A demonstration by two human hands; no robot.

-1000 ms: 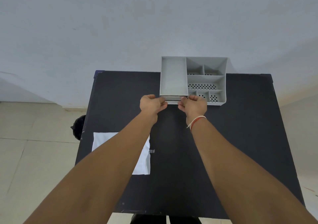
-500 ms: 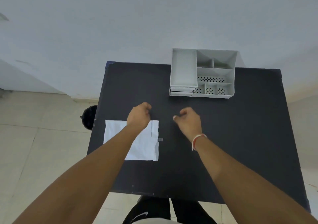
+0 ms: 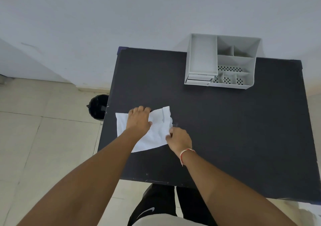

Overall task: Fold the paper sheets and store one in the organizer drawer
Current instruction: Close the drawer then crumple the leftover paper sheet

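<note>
A white paper sheet lies on the left part of the black table, its right edge lifted and curled. My left hand lies palm down on the sheet's upper middle, fingers over its far edge. My right hand pinches the sheet's raised right edge. The grey desk organizer stands at the table's far edge, right of centre. Its small drawer at the lower left front looks pushed in, with a strip of white showing at its top.
A black bin stands on the tiled floor just left of the table. The white wall runs behind the table. My legs in dark trousers show below the near table edge.
Both hands left the organizer's drawer and came back toward me and left onto the paper sheet. The sheet's right edge is now lifted in my right hand.
</note>
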